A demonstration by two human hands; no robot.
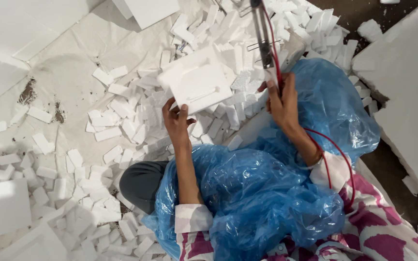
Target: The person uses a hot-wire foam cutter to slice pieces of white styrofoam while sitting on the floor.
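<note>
Running out of view and lying hidden

Cutting off at the top edge: the metal cutting tool (265, 36); hiding under blue plastic sheet (267, 188): the lap; vanishing behind the sleeve: red wire (337, 154); blurring into one heap, too small for counting: far foam scraps (310, 24).

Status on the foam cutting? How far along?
Done: a large heap of small white foam offcuts covers the floor. In hand: left hand holds a square white foam piece with slots cut in it; right hand grips a metal cutting tool with a red wire. Left: big uncut foam slabs lie at the sides.
</note>
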